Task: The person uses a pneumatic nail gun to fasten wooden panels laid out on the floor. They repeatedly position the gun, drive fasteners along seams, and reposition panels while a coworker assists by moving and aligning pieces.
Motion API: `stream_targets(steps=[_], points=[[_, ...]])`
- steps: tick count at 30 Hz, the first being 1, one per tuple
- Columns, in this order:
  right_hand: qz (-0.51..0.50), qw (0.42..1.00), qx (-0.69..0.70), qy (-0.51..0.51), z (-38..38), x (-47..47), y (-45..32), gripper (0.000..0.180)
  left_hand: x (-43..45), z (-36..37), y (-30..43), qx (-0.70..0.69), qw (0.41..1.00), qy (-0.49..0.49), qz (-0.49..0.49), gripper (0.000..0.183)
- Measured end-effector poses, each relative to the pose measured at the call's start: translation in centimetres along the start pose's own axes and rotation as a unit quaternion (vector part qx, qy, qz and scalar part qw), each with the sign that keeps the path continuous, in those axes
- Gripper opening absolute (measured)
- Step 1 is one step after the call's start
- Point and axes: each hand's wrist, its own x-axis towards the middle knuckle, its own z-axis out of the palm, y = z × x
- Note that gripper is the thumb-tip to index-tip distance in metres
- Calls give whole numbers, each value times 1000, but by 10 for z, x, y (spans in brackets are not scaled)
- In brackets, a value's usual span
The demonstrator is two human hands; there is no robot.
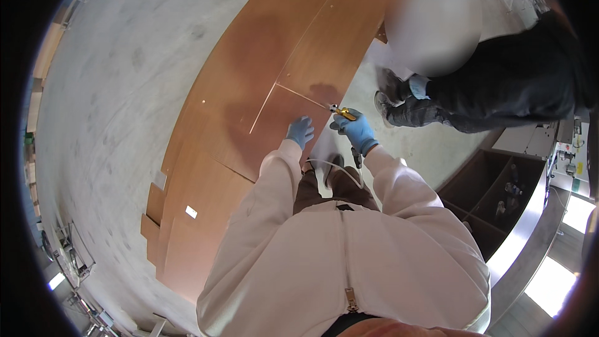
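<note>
My right hand point(356, 130), in a blue glove, grips a small yellow hand-held air tool point(344, 112) with a metal head. The head is over the near edge of a large brown wood panel point(299, 61), where a thin pale line point(302, 94) ends. That line meets a second pale line point(263, 108) at a corner. A clear hose point(337, 165) hangs below my right hand beside a dark fitting point(357, 157). My left hand point(300, 132), also gloved in blue, is over the panel near its edge with nothing seen in it.
A co-worker in dark trousers point(496, 84) stands across at the right, shoes point(384, 105) near the panel. A dark divided bin point(486, 192) with small items is at the right. More brown panels point(154, 206) stick out at the left, and a small white label point(191, 212) lies nearer me.
</note>
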Motion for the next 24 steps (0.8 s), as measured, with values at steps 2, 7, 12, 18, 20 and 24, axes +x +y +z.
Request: stream_targets(steps=[2,7,12,18,20,24], points=[[21,999,-30,6,12,19,7,31,20,3,4,-1,999,43,-2,47],[13,989,-147,22,8,74,5,32,79,8,14,68,991,108,28,33],[49,994,-55,83,-37,175,-35,30,128,1,33,192,953,234,-3,16],[-61,962,-95,247,-157,306,-136,23,128,9,54,185,949,254,-31,25],[-62,945,-29,319,-192,331,-169,26,123,9,58,155,956,247,-37,28],[-53,934,-39,352,-218,355,-189,32,124,0,58,176,957,222,-64,31]])
